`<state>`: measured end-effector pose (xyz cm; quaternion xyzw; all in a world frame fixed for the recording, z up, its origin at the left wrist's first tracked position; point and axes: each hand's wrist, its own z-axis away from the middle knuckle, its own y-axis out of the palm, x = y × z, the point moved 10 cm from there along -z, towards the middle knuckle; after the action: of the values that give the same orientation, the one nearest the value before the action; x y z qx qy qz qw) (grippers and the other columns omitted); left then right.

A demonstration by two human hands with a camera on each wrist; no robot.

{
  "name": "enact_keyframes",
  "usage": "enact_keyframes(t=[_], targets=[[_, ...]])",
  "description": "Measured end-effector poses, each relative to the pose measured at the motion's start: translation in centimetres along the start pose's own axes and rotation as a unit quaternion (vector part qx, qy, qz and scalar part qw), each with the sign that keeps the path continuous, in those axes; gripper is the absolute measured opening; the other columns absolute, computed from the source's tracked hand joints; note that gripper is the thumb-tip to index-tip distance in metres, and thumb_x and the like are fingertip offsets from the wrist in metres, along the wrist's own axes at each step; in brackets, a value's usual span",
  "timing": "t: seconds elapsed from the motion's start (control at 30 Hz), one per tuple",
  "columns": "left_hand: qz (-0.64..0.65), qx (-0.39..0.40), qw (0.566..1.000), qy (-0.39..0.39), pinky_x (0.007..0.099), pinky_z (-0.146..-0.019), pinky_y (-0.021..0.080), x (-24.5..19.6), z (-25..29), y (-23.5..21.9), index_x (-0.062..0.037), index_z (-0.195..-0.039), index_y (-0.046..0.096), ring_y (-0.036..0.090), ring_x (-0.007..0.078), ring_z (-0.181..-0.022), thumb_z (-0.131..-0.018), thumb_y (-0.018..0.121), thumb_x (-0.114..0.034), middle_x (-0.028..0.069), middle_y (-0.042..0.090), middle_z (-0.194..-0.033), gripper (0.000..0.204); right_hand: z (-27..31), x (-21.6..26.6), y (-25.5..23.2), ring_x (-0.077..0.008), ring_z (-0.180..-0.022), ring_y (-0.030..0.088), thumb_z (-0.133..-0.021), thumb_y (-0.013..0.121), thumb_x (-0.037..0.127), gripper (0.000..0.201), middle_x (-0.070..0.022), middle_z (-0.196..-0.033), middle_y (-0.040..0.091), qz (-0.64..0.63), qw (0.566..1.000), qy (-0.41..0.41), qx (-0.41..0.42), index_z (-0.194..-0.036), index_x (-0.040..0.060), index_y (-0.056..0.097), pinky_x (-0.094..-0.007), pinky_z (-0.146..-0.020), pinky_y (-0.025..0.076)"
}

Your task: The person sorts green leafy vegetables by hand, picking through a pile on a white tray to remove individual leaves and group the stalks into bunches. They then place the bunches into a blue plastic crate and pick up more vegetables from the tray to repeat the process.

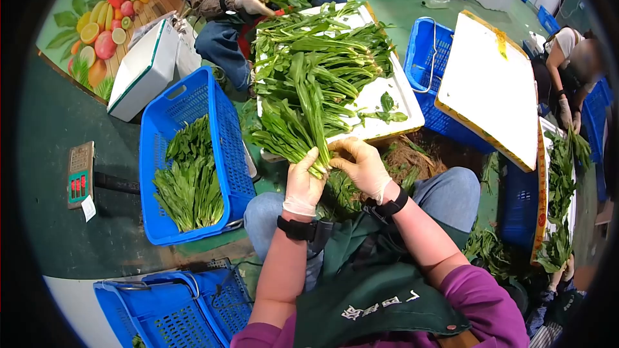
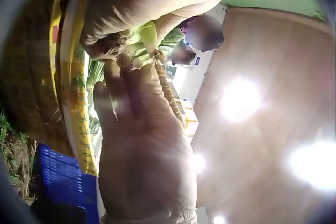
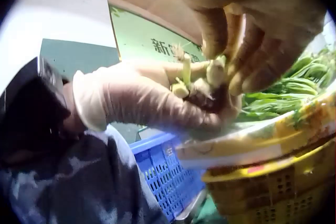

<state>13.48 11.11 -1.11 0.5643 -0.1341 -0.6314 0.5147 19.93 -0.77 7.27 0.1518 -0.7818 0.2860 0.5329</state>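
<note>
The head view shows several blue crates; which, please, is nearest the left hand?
The crate beside the left knee, with leafy bunches inside; the other blue crates lie farther from the left hand.

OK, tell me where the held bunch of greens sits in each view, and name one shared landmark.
Head: held bunch, centre, in the hands.
Left wrist: its root ends, upper middle.
Right wrist: its pale stem ends, around the middle.
Shared landmark: the left hand.

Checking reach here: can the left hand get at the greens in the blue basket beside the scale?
Probably yes: the blue basket is open-topped and close by, nothing covering its greens, though the left hand grips another bunch and would likely need freeing.
</note>
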Motion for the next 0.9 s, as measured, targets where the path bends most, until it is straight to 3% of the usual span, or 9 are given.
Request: enact_keyframes(t=[0.07, 0.27, 0.33, 0.47, 0.53, 0.63, 0.77, 0.8, 0.9], targets=[[0.048, -0.010, 0.997, -0.054, 0.0297, -0.061, 0.051, 0.0, 1.5, 2.4, -0.0028, -0.119, 0.057, 0.065, 0.0184, -0.083, -0.092, 0.061, -0.002, 0.0071, 0.065, -0.104, 0.027, 0.0, -2.0, 0.5, -0.0222, -0.076, 0.066, -0.084, 0.070, 0.009, 0.023, -0.0106, -0.086, 0.069, -0.069, 0.990, 0.112, 0.057, -0.105, 0.0013, 0.066, -0.0320, -0.075, 0.053], [-0.097, 0.031, 0.995, -0.018, 0.0306, -0.068, 0.054, 0.4, 0.7, 0.1, -0.0012, -0.116, 0.057, 0.066, 0.0193, -0.087, -0.088, 0.065, 0.003, 0.0089, 0.065, -0.105, 0.029, 0.6, -0.7, -0.3, -0.0264, -0.066, 0.063, -0.078, 0.075, 0.015, 0.019, -0.0116, -0.072, 0.063, 0.106, 0.989, 0.097, 0.038, -0.088, 0.0036, 0.063, -0.0357, -0.065, 0.050], [-0.094, 0.013, 0.995, 0.009, 0.0313, -0.070, 0.055, 1.0, 0.6, 0.0, -0.0015, -0.114, 0.058, 0.067, 0.0206, -0.085, -0.087, 0.066, 0.004, 0.0090, 0.066, -0.103, 0.028, 1.4, -1.4, 0.4, -0.0284, -0.070, 0.063, -0.077, 0.075, 0.012, 0.020, -0.0127, -0.076, 0.064, 0.048, 0.997, 0.061, -0.005, -0.089, 0.0030, 0.062, -0.0374, -0.067, 0.051], [-0.048, -0.085, 0.988, 0.120, 0.0358, -0.072, 0.056, 0.1, 0.2, -2.3, 0.0017, -0.111, 0.060, 0.068, 0.0240, -0.084, -0.088, 0.064, 0.005, 0.0107, 0.066, -0.098, 0.023, 3.6, 1.5, 2.7, -0.0313, -0.083, 0.061, -0.075, 0.071, 0.004, 0.016, -0.0101, -0.085, 0.061, 0.188, 0.967, -0.154, -0.076, -0.088, 0.0073, 0.061, -0.0396, -0.068, 0.052], [0.035, -0.145, 0.989, -0.014, 0.0369, -0.075, 0.056, 2.5, 0.1, -4.9, 0.0060, -0.106, 0.062, 0.067, 0.0249, -0.088, -0.089, 0.064, 0.004, 0.0121, 0.067, -0.098, 0.018, 4.0, 1.3, 3.1, -0.0309, -0.082, 0.062, -0.075, 0.071, 0.003, 0.015, -0.0099, -0.085, 0.062, 0.163, 0.967, -0.186, -0.059, -0.085, 0.0069, 0.061, -0.0394, -0.069, 0.052], [0.074, -0.125, 0.989, -0.034, 0.0366, -0.081, 0.054, 2.9, -0.5, -5.5, 0.0058, -0.108, 0.062, 0.065, 0.0249, -0.091, -0.095, 0.059, -0.006, 0.0141, 0.066, -0.100, 0.018, 3.9, 1.7, 2.9, -0.0310, -0.078, 0.063, -0.072, 0.075, -0.002, 0.019, -0.0108, -0.085, 0.065, 0.128, 0.965, -0.216, -0.082, -0.084, 0.0042, 0.061, -0.0359, -0.069, 0.053], [0.026, -0.028, 0.999, 0.020, 0.0330, -0.081, 0.052, 1.6, -0.7, -3.7, 0.0027, -0.110, 0.061, 0.062, 0.0216, -0.089, -0.100, 0.054, -0.016, 0.0107, 0.065, -0.099, 0.023, 2.9, -2.6, 3.1, -0.0108, -0.084, 0.063, -0.082, 0.072, -0.006, 0.011, -0.0067, -0.092, 0.070, -0.125, 0.981, 0.023, -0.150, -0.087, -0.0011, 0.064, -0.0258, -0.076, 0.051], [-0.035, -0.006, 0.998, 0.059, 0.0324, -0.079, 0.053, 0.8, -0.4, -3.2, 0.0024, -0.109, 0.061, 0.062, 0.0212, -0.088, -0.100, 0.054, -0.017, 0.0102, 0.065, -0.098, 0.023, 3.1, -4.4, 4.0, -0.0095, -0.084, 0.063, -0.084, 0.071, -0.005, 0.008, -0.0063, -0.093, 0.070, -0.270, 0.944, 0.103, -0.157, -0.087, -0.0009, 0.064, -0.0247, -0.077, 0.051], [0.106, -0.008, 0.994, 0.004, 0.0334, -0.079, 0.054, 1.4, -0.6, -2.5, -0.0003, -0.108, 0.060, 0.062, 0.0210, -0.088, -0.101, 0.053, -0.020, 0.0093, 0.064, -0.094, 0.022, 2.6, -4.3, 3.8, -0.0103, -0.077, 0.064, -0.084, 0.071, -0.005, 0.008, -0.0083, -0.090, 0.070, -0.352, 0.912, 0.140, -0.156, -0.086, -0.0002, 0.064, -0.0231, -0.070, 0.052]])
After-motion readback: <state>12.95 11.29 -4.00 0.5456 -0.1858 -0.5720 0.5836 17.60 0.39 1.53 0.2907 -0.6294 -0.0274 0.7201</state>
